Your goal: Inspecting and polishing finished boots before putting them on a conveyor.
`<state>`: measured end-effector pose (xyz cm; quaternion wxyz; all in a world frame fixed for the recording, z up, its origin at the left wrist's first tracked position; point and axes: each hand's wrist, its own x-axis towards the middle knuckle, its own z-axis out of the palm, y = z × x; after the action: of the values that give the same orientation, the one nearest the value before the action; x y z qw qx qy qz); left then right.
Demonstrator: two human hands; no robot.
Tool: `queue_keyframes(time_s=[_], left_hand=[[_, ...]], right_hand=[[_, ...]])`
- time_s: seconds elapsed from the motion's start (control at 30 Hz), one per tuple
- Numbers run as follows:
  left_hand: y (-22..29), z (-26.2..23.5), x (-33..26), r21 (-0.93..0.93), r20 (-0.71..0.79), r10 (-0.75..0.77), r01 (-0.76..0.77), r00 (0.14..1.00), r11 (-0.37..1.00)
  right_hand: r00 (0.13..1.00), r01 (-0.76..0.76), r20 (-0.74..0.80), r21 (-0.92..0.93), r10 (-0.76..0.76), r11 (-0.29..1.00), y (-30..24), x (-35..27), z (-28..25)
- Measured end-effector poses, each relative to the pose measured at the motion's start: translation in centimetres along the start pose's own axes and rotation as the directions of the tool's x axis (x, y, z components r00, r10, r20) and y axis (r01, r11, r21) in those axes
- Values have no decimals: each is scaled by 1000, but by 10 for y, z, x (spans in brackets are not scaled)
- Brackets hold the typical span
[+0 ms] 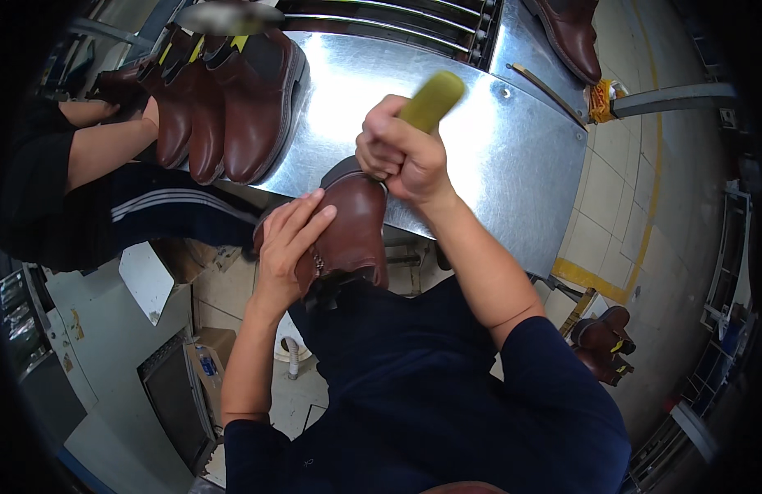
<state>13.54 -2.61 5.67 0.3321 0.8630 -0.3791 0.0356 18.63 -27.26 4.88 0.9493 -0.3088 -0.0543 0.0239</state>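
Small yellow and red packet (pixel 601 99) at the far right edge of the metal table (pixel 496 156), crumpled, print too small to read; cardboard box (pixel 206 370) with a blue patch on the floor at lower left; yellow tags (pixel 239 41) on the row of brown boots (pixel 225 107) at upper left. Blurred patch at the top edge, nothing to make out there. Another person's bare arm (pixel 101 148) beside that row, hand hidden behind the boots. Brown boot (pixel 352 230) propped against the table's near edge, over the lap, lower part hidden by dark clothing. Left hand (pixel 289 239) flat against the boot's left side, fingers spread, pressing rather than clasping. Right hand (pixel 401 152) at the boot's top, closed tight around a yellow-green handle (pixel 430 99), its working end hidden inside the fist.
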Motion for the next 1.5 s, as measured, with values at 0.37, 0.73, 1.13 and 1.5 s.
queue_keyframes(time_s=[0.37, 0.73, 1.13, 1.5], left_hand=[[-9, 5, -15, -233, -2, -157, 153, 988, 960], [-19, 5, -19, -228, -14, -153, 146, 988, 963], [2, 28, 13, -858, -205, -769, 267, 605, 439], [6, 37, 23, -933, -260, -836, 98, 483, 347]], right_hand=[[993, 8, -115, 177, 13, 984, 9, 9, -2], [997, 8, -82, 102, 1, 995, 21, 20, 11], [991, 76, -101, -81, -84, 994, 33, 48, 4], [986, 164, -17, -34, -165, 986, 53, 20, 17]])
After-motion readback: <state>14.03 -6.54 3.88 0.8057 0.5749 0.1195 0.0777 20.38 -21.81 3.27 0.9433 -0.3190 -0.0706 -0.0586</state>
